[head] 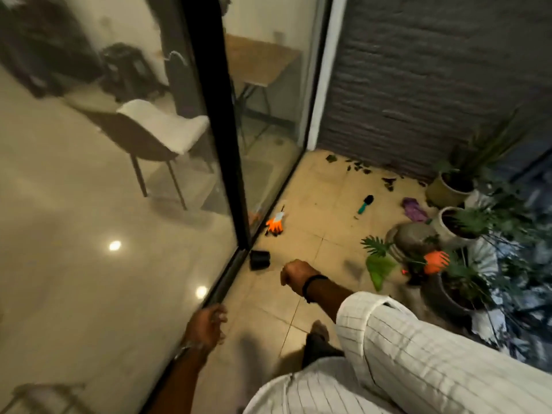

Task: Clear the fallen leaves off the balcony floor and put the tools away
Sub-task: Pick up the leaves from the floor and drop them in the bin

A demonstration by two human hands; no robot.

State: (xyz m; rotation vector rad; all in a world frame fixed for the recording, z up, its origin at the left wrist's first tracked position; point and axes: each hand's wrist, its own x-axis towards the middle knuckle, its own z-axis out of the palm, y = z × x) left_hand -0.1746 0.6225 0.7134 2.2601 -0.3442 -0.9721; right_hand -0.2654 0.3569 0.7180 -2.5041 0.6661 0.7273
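Note:
Dark fallen leaves [363, 168] lie scattered on the tiled balcony floor [316, 210] by the grey wall. A teal-handled brush [366, 203] lies on the tiles farther out. An orange glove [275, 224] lies beside the glass door, and a second orange glove [436, 261] sits among the potted plants. A black roll [260, 259] rests by the door track. My right hand [294, 274] is curled, holds nothing, and hovers just right of the black roll. My left hand [207, 324] hangs low by the door track with loose fingers, empty.
A sliding glass door with a black frame [222, 130] bounds the balcony on the left. Several potted plants [457, 222] crowd the right side. A purple cloth [413, 209] and a green cloth [379, 268] lie near the pots. My foot [319, 331] stands on the tiles.

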